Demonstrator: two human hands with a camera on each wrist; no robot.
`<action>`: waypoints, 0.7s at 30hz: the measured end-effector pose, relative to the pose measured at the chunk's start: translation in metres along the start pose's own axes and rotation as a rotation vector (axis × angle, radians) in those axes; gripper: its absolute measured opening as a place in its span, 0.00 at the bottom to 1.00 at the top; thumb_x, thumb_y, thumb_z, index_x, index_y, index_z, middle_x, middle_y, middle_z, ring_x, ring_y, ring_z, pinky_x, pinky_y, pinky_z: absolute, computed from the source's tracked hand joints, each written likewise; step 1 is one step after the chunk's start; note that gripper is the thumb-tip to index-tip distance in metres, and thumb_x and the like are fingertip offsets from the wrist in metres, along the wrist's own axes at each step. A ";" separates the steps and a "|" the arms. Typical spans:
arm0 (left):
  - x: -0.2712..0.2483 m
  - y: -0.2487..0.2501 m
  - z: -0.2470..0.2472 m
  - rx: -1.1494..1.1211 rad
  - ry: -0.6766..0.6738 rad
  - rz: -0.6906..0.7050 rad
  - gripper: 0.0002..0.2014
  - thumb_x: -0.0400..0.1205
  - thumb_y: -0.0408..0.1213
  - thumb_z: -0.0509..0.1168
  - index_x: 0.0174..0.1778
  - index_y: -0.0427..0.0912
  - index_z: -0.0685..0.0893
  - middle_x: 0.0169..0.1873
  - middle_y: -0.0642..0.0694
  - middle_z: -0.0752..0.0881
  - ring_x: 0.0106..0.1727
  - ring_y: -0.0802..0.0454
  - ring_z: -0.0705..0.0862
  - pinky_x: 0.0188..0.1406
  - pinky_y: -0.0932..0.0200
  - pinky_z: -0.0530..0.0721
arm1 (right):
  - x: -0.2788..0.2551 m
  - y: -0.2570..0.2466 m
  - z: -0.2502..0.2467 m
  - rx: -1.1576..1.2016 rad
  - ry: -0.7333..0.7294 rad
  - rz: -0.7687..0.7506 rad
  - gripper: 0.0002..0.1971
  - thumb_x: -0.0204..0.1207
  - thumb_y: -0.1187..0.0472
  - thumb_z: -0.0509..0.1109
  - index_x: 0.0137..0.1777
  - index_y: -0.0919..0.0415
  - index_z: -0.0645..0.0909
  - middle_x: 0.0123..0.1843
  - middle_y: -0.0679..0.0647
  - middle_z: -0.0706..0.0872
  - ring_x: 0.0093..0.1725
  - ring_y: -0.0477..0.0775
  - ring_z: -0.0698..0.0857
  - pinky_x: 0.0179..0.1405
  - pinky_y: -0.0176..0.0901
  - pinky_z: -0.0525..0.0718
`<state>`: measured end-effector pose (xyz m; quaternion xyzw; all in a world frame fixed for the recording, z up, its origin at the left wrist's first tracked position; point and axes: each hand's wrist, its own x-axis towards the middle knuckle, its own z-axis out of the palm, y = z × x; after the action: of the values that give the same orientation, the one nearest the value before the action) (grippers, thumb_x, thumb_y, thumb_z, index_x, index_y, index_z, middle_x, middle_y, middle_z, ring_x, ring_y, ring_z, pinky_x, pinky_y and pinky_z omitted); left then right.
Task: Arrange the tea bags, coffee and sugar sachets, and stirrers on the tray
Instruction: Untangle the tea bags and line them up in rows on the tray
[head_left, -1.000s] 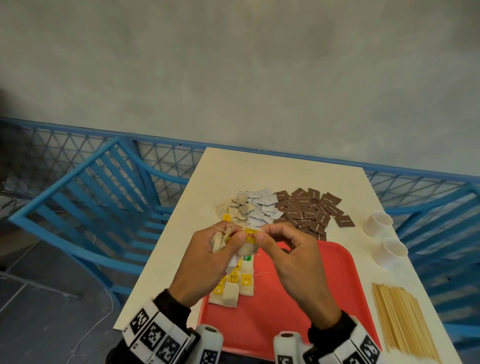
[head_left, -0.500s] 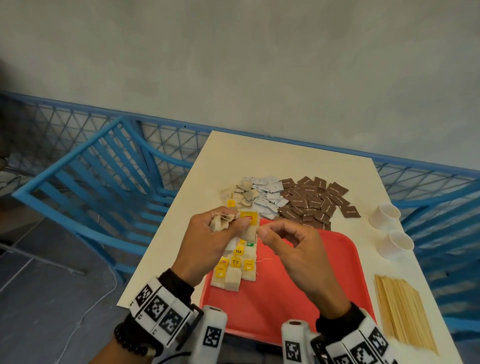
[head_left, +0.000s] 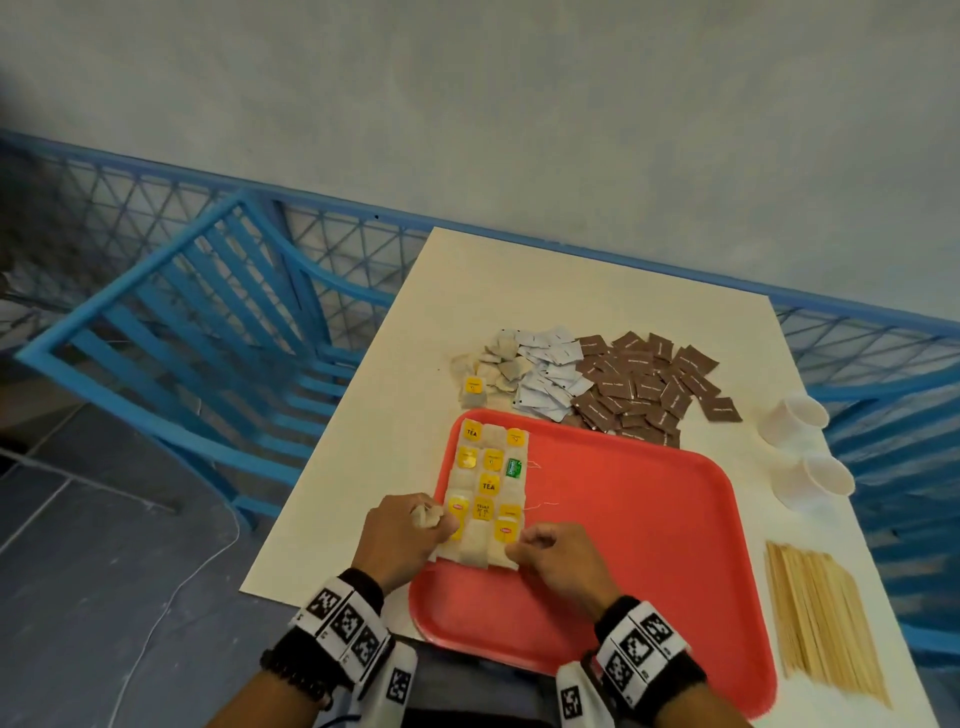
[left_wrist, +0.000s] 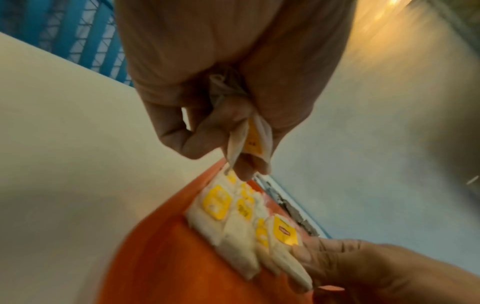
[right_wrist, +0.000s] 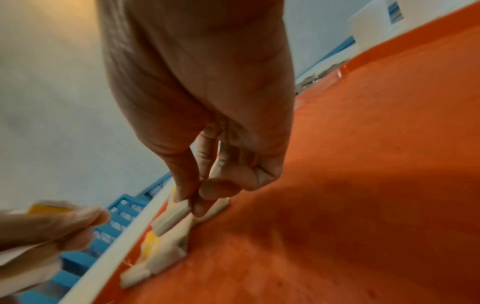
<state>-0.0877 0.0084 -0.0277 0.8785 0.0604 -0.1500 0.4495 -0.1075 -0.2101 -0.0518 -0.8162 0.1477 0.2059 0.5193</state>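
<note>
A red tray (head_left: 649, 519) lies at the table's near edge, with rows of yellow-tagged tea bags (head_left: 488, 486) along its left side. My left hand (head_left: 410, 535) grips a small bunch of tea bags (left_wrist: 249, 139) at the tray's left rim. My right hand (head_left: 545, 551) pinches a tea bag (right_wrist: 172, 216) at the near right end of the rows and holds it low over the tray. Behind the tray lie loose tea bags (head_left: 493, 364), white sugar sachets (head_left: 550, 384) and brown coffee sachets (head_left: 649, 384). Wooden stirrers (head_left: 815, 618) lie right of the tray.
Two white paper cups (head_left: 800, 447) lie on their sides at the table's right edge. A blue chair (head_left: 171, 332) stands left of the table, and a blue railing (head_left: 332, 244) runs behind it. The tray's right half (head_left: 675, 571) is bare.
Both hands have come down from above the far edge of the tray to its near left part. The right hand now pinches a tea bag at the end of the rows.
</note>
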 end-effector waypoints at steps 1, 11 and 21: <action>0.000 -0.007 0.002 0.044 0.006 -0.012 0.12 0.70 0.52 0.73 0.36 0.46 0.91 0.36 0.55 0.90 0.38 0.60 0.85 0.36 0.63 0.72 | 0.004 0.006 0.003 -0.014 0.005 0.025 0.09 0.72 0.63 0.81 0.32 0.58 0.86 0.26 0.44 0.81 0.25 0.41 0.74 0.26 0.33 0.73; 0.001 -0.026 0.009 0.175 0.066 -0.085 0.08 0.78 0.43 0.74 0.34 0.49 0.84 0.33 0.55 0.85 0.36 0.55 0.82 0.27 0.72 0.67 | 0.017 0.018 0.013 -0.221 0.119 0.099 0.16 0.68 0.58 0.77 0.26 0.69 0.82 0.23 0.53 0.78 0.25 0.50 0.76 0.25 0.45 0.76; -0.011 0.003 -0.007 -0.447 -0.003 -0.253 0.13 0.84 0.39 0.68 0.43 0.30 0.86 0.33 0.41 0.86 0.23 0.55 0.77 0.25 0.60 0.74 | -0.006 -0.031 -0.001 -0.333 0.129 -0.052 0.21 0.72 0.52 0.78 0.27 0.53 0.69 0.25 0.45 0.76 0.25 0.41 0.74 0.25 0.35 0.71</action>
<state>-0.0958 0.0129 -0.0177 0.7425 0.2007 -0.1893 0.6105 -0.0984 -0.1978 -0.0243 -0.9059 0.1234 0.1612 0.3716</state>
